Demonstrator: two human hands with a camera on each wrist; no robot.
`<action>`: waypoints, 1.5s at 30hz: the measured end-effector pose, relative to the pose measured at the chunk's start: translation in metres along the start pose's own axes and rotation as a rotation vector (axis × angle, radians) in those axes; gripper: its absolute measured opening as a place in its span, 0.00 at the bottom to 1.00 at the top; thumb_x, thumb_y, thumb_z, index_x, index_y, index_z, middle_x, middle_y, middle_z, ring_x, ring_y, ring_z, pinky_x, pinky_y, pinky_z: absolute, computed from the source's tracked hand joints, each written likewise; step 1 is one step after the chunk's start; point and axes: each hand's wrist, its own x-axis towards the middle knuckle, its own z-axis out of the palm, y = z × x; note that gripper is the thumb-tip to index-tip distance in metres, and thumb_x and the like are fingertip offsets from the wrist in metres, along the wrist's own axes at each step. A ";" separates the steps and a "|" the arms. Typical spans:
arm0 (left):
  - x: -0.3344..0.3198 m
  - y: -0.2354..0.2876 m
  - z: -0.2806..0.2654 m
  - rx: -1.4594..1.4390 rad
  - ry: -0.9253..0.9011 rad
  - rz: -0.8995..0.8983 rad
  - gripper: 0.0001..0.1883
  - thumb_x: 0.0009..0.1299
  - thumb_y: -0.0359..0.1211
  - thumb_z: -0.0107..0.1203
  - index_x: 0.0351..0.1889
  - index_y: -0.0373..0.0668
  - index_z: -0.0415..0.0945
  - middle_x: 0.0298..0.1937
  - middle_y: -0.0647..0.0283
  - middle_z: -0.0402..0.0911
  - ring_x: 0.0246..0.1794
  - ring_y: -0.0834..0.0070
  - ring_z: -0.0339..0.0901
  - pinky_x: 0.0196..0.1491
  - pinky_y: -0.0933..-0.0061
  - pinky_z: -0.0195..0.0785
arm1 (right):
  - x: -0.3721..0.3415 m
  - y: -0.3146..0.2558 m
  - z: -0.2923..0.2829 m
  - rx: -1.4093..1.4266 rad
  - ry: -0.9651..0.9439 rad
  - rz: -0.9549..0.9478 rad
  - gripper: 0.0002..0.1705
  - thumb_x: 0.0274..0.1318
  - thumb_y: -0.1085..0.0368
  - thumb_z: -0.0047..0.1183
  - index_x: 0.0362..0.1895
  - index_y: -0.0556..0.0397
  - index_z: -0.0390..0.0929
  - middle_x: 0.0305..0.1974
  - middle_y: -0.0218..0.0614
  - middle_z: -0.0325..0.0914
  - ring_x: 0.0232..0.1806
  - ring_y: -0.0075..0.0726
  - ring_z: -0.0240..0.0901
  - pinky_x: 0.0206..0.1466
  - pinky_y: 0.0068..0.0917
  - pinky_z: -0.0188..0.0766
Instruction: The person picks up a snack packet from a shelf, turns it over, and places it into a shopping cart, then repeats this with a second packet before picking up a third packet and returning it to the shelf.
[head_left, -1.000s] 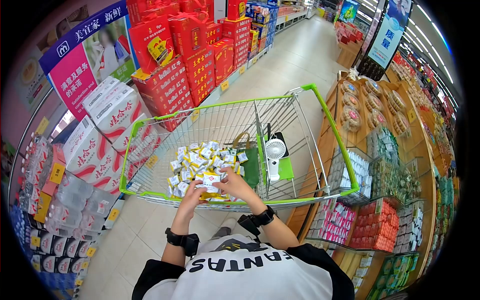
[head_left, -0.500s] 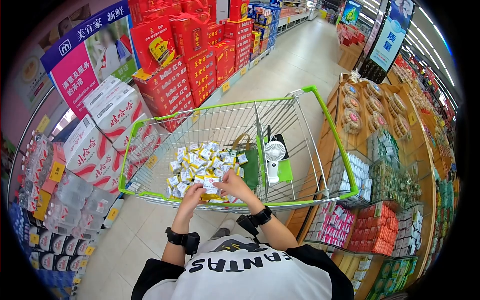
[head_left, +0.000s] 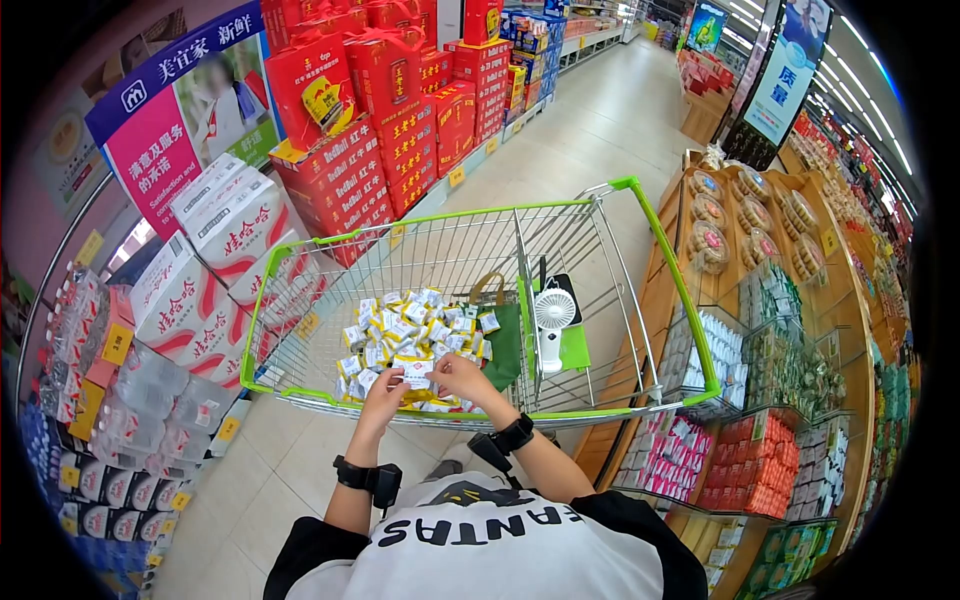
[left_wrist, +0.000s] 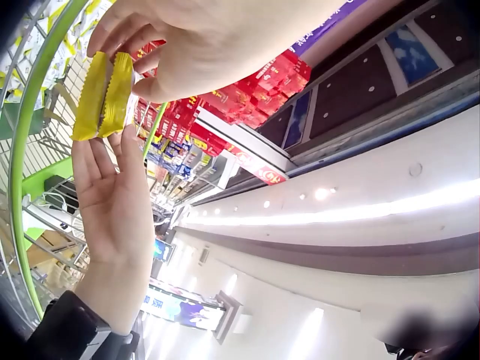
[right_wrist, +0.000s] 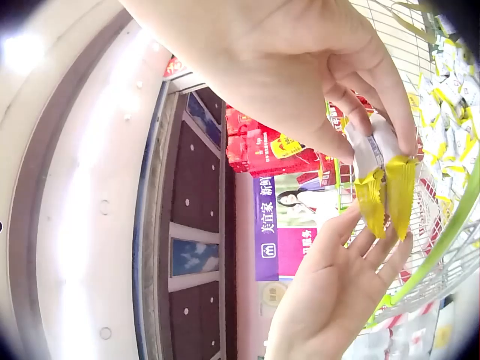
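Observation:
Between both hands, over the cart's near edge, are small white-and-yellow wrapped packets (head_left: pixel 415 373). In the left wrist view two yellow crimped ends (left_wrist: pixel 103 97) lie side by side, like two packets pressed together. My left hand (head_left: pixel 380 404) pinches them at one end with thumb and fingers. The right hand (head_left: pixel 468 380) grips the opposite end, its fingertips curled at the edge. A white label with a red mark faces up in the head view. Beneath and beyond the hands, a heap of similar packets (head_left: pixel 405 322) lies in the shopping cart (head_left: pixel 318 243).
A green bag (head_left: pixel 508 345) lies beside the heap, near the cart's divider. Behind the divider sit a white handheld fan (head_left: pixel 552 315) and a dark flat item. Stacked drink boxes (head_left: pixel 330 180) line the left; wooden shelves (head_left: pixel 655 330) of packaged snacks stand close on the right.
The right hand's spread fingers have drawn in to the end of the held packets. The packets have turned so the label lies flatter, and have come slightly nearer the body.

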 end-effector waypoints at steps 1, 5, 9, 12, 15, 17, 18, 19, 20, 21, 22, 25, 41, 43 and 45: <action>0.001 0.000 0.000 -0.004 0.008 0.006 0.16 0.58 0.32 0.50 0.45 0.40 0.67 0.37 0.62 0.70 0.35 0.77 0.70 0.31 0.79 0.65 | 0.001 0.000 0.001 0.000 -0.006 0.008 0.13 0.45 0.62 0.55 0.26 0.56 0.65 0.23 0.33 0.70 0.20 0.21 0.70 0.21 0.17 0.70; 0.013 0.003 -0.006 0.043 0.072 0.020 0.16 0.59 0.32 0.48 0.46 0.41 0.67 0.37 0.64 0.71 0.37 0.78 0.69 0.34 0.79 0.65 | 0.018 0.005 0.005 0.019 0.008 -0.034 0.14 0.44 0.62 0.55 0.31 0.58 0.68 0.28 0.34 0.71 0.26 0.24 0.72 0.26 0.19 0.71; 0.036 -0.006 -0.022 -0.123 0.200 0.147 0.16 0.60 0.30 0.44 0.47 0.41 0.68 0.41 0.63 0.72 0.39 0.79 0.69 0.39 0.79 0.63 | 0.019 -0.006 0.006 -0.139 0.063 -0.372 0.21 0.44 0.61 0.54 0.44 0.56 0.69 0.36 0.38 0.72 0.35 0.31 0.72 0.36 0.24 0.69; 0.048 -0.023 -0.031 0.026 0.293 0.350 0.16 0.60 0.31 0.43 0.47 0.40 0.68 0.40 0.64 0.73 0.39 0.79 0.69 0.39 0.80 0.62 | 0.009 -0.016 0.007 -0.267 0.020 -0.317 0.22 0.45 0.59 0.53 0.46 0.53 0.69 0.39 0.39 0.72 0.38 0.33 0.72 0.39 0.26 0.68; 0.029 -0.004 -0.030 0.103 0.183 0.260 0.14 0.61 0.31 0.42 0.43 0.39 0.70 0.36 0.65 0.74 0.38 0.80 0.69 0.38 0.80 0.62 | 0.010 -0.001 0.009 -0.330 -0.047 -0.256 0.20 0.44 0.58 0.52 0.43 0.54 0.71 0.38 0.41 0.73 0.37 0.35 0.72 0.39 0.27 0.68; 0.023 -0.005 -0.029 0.016 0.137 0.104 0.10 0.61 0.31 0.41 0.38 0.39 0.70 0.34 0.65 0.74 0.35 0.80 0.71 0.36 0.81 0.62 | 0.015 0.014 0.010 -0.305 -0.061 -0.270 0.20 0.44 0.57 0.52 0.40 0.55 0.72 0.36 0.41 0.73 0.36 0.36 0.72 0.38 0.28 0.67; 0.022 -0.006 -0.029 0.016 0.135 0.104 0.10 0.61 0.31 0.41 0.38 0.39 0.70 0.34 0.65 0.74 0.35 0.80 0.71 0.36 0.81 0.62 | 0.015 0.015 0.011 -0.288 -0.054 -0.299 0.19 0.44 0.57 0.52 0.39 0.55 0.73 0.35 0.41 0.74 0.35 0.37 0.72 0.37 0.28 0.67; 0.020 -0.007 -0.029 -0.034 0.142 0.104 0.10 0.61 0.31 0.42 0.36 0.39 0.71 0.32 0.64 0.75 0.32 0.80 0.71 0.34 0.82 0.62 | 0.016 0.016 0.012 -0.270 -0.047 -0.329 0.18 0.44 0.58 0.51 0.38 0.55 0.73 0.34 0.40 0.74 0.33 0.37 0.72 0.37 0.28 0.67; 0.020 -0.008 -0.028 -0.083 0.148 0.104 0.09 0.61 0.30 0.42 0.35 0.38 0.71 0.30 0.62 0.75 0.30 0.80 0.72 0.32 0.83 0.62 | 0.016 0.018 0.011 -0.271 -0.046 -0.328 0.18 0.44 0.58 0.51 0.38 0.55 0.73 0.34 0.40 0.74 0.33 0.37 0.72 0.37 0.28 0.67; 0.018 -0.006 -0.028 -0.083 0.147 0.104 0.09 0.61 0.30 0.42 0.35 0.38 0.71 0.30 0.62 0.75 0.30 0.80 0.72 0.32 0.83 0.62 | 0.012 0.011 0.011 -0.272 -0.050 -0.308 0.17 0.44 0.58 0.51 0.37 0.55 0.73 0.33 0.40 0.74 0.33 0.36 0.72 0.37 0.28 0.67; 0.016 -0.003 -0.028 -0.083 0.140 0.112 0.09 0.61 0.31 0.42 0.35 0.39 0.71 0.32 0.64 0.75 0.31 0.80 0.72 0.33 0.82 0.62 | 0.008 0.004 0.010 -0.274 -0.053 -0.287 0.16 0.44 0.59 0.51 0.36 0.55 0.73 0.31 0.39 0.75 0.32 0.36 0.72 0.37 0.27 0.67; 0.012 0.008 -0.024 -0.116 0.115 0.183 0.08 0.62 0.31 0.42 0.35 0.40 0.70 0.33 0.64 0.74 0.31 0.79 0.72 0.35 0.80 0.64 | 0.000 -0.011 0.010 -0.259 -0.051 -0.276 0.14 0.45 0.62 0.51 0.36 0.56 0.73 0.30 0.38 0.75 0.32 0.33 0.72 0.36 0.25 0.67; 0.017 0.059 0.005 -0.213 -0.163 0.421 0.06 0.62 0.26 0.42 0.35 0.33 0.68 0.30 0.59 0.73 0.26 0.76 0.72 0.32 0.79 0.66 | -0.009 -0.038 -0.001 -0.147 -0.111 -0.319 0.09 0.48 0.66 0.49 0.34 0.58 0.72 0.29 0.34 0.74 0.31 0.24 0.70 0.36 0.20 0.67; 0.019 0.064 0.009 -0.222 -0.188 0.417 0.06 0.62 0.26 0.42 0.35 0.33 0.68 0.30 0.59 0.73 0.26 0.76 0.72 0.32 0.79 0.66 | -0.011 -0.040 -0.004 -0.116 -0.108 -0.326 0.09 0.48 0.67 0.48 0.33 0.58 0.71 0.29 0.34 0.74 0.31 0.23 0.70 0.36 0.19 0.67; 0.023 0.069 0.013 -0.223 -0.215 0.429 0.06 0.62 0.26 0.43 0.35 0.34 0.68 0.30 0.60 0.73 0.26 0.77 0.71 0.32 0.79 0.65 | -0.017 -0.049 -0.010 -0.131 -0.079 -0.327 0.09 0.48 0.67 0.49 0.33 0.58 0.71 0.28 0.34 0.74 0.30 0.23 0.70 0.36 0.19 0.67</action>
